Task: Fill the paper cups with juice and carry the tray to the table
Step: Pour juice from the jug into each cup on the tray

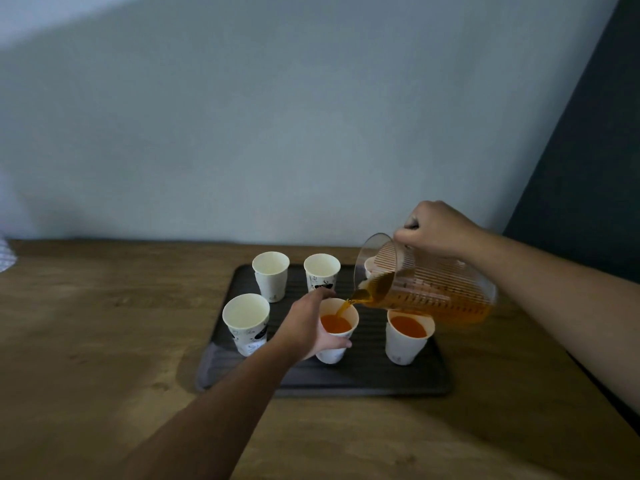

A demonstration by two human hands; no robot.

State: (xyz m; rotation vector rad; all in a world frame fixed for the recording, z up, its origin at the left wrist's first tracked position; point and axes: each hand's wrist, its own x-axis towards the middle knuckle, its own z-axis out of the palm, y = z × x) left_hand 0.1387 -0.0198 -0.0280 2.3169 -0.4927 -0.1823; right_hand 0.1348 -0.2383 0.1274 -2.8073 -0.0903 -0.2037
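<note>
- Wooden counter [104, 341] against a pale grey-blue wall [277, 133]; dim light.
- Dark ribbed tray [363, 379] lies flat on the counter, right of centre, holding six paper cups in two rows.
- Right hand [434, 228] clenched on the handle of a clear striped pitcher [429, 289], tipped leftward; orange juice [450, 308] pooled in its lower side, a thin stream leaving the spout.
- Stream lands in the front middle cup [337, 341], partly filled with orange liquid.
- Left hand [308, 325] wrapped around that cup's left side, thumb across the front, fingers behind; cup stands on the tray.
- Front right cup [407, 341] already holds juice, upright, under the pitcher's body.
- Front left cup [246, 322], back left cup [270, 275] and back middle cup [322, 271] show white interiors.
- Back right cup [370, 266] mostly hidden behind the pitcher; contents cannot be told.
</note>
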